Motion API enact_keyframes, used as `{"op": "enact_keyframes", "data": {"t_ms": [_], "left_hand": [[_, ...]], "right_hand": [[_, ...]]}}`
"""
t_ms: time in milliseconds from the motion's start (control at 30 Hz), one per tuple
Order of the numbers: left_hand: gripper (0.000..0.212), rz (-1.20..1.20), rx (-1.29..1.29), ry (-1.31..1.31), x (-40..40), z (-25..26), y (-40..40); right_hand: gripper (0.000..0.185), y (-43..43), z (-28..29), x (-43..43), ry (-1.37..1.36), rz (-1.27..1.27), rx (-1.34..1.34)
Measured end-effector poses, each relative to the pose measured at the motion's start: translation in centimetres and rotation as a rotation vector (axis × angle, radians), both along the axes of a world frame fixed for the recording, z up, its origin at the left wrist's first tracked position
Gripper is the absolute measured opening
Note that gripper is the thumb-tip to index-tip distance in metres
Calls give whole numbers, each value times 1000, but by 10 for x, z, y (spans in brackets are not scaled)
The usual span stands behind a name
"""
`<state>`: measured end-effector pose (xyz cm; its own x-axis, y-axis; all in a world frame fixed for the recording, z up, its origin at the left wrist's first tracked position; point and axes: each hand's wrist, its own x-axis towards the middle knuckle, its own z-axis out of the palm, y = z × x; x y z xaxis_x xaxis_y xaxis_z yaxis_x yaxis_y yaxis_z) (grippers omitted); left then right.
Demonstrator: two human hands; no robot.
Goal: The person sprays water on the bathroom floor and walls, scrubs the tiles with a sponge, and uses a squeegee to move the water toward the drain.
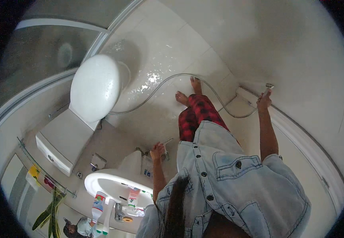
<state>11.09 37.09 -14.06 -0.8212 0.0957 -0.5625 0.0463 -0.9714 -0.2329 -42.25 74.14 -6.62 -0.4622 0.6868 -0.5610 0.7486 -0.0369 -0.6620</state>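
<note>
My right hand [263, 101] is closed around a hand-held bidet sprayer [269, 86], out to the right near the wall. From it a flexible metal hose [187, 75] loops across to the left, passing behind the closed white toilet [96, 87]. Whether water leaves the sprayer I cannot tell. My left hand [157, 150] is at the lower middle, beside the washbasin, with its fingers partly bent near a small light-coloured fitting or tool [168, 145]; contact between them is unclear. The tiled floor [160, 59] is wet and shiny, and my bare feet [182, 98] stand on it.
A white washbasin [93, 181] at the lower left holds a tube, with bottles and a metal tap [119, 211] on its rim. Left are a glass shelf [41, 169], a plant [52, 211] and a mirror. A framed glass partition [96, 44] stands behind the toilet; a doorway [303, 148] is at right.
</note>
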Motion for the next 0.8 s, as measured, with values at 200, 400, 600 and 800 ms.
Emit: {"op": "enact_keyframes", "data": {"t_ms": [200,400,600,800], "left_hand": [[44,-670,-872,-968,-33,48,39],[46,-234,-759,-930,-41,43,73],[31,91,-846,-913,-135,31,53],[24,453,-705,-924,-198,33,61]], "right_hand": [[52,13,-27,6,-219,217,-278],[55,-99,-17,-5,-366,813,-272],[53,-253,75,38,-251,1657,-263],[39,-274,149,96,245,2690,36]]}}
